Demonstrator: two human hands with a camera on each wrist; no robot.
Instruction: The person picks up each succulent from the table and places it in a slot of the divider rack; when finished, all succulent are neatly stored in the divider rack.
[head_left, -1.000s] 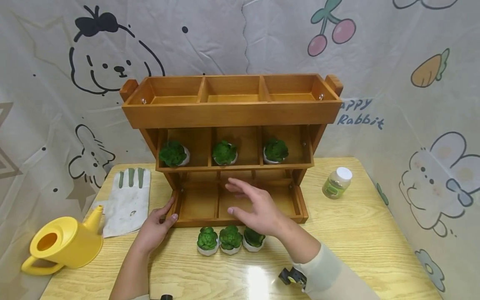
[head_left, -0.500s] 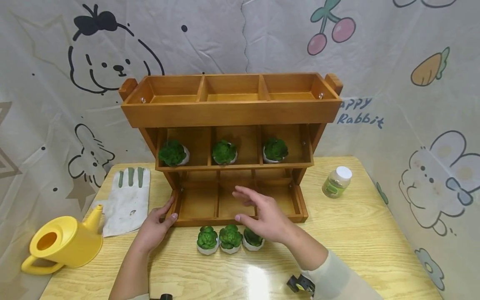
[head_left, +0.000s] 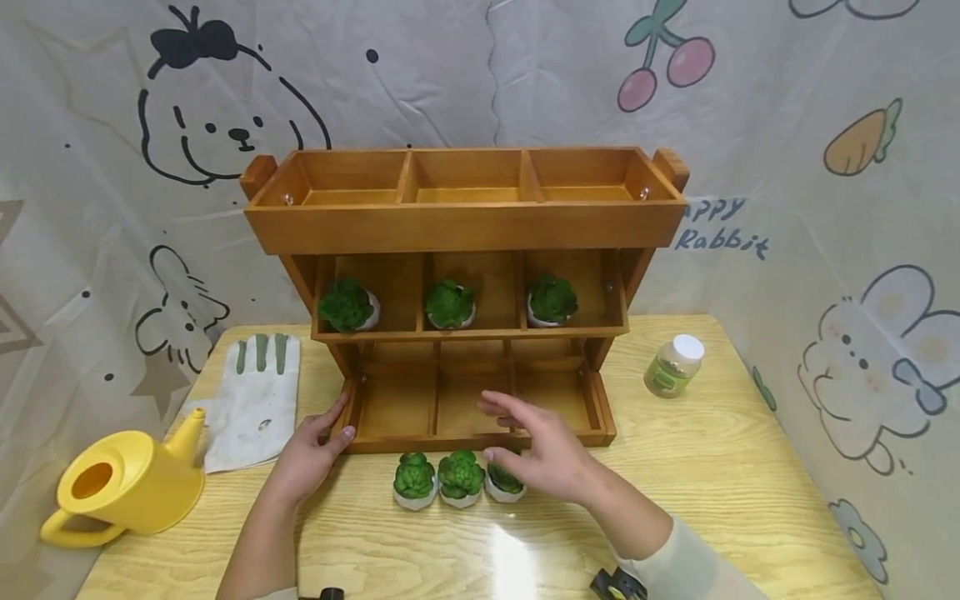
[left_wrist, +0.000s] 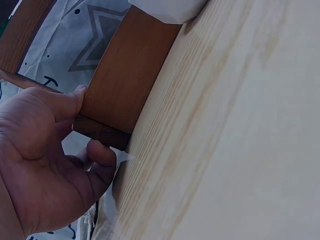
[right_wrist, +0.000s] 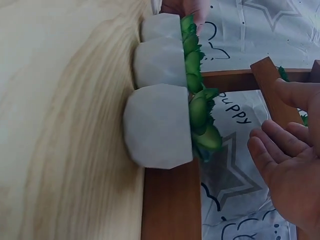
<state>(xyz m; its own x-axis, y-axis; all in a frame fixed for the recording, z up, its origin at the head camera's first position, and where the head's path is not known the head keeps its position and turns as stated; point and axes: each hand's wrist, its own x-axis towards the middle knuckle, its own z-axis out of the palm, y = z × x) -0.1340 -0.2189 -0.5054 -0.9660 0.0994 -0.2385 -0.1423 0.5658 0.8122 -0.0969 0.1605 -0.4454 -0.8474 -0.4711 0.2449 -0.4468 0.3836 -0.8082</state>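
Observation:
A three-tier wooden planter shelf [head_left: 465, 231] stands on the table. My left hand [head_left: 311, 454] grips the front left corner of its bottom tier, the thumb on the front board [left_wrist: 117, 75] and the fingers at the side. Three small artificial succulents in white faceted pots stand in a row before the shelf: a left one [head_left: 414, 482], a middle one [head_left: 461, 478] and a right one [head_left: 504, 483]. Over the right succulent hovers my right hand [head_left: 547, 450], fingers spread and holding nothing; it partly hides that plant. In the right wrist view its fingers [right_wrist: 282, 142] are apart from the pots.
Three more succulents, left [head_left: 348, 306], middle [head_left: 450, 305] and right [head_left: 552, 301], sit in the middle tier. On the left lie a yellow watering can [head_left: 135, 483] and a pale work glove [head_left: 255, 408]. A white-lidded jar [head_left: 675, 367] stands at right.
My right hand has drawn back toward the right and slightly nearer to me, away from the bottom tier. The left hand keeps its hold on the shelf corner; the plants stay put.

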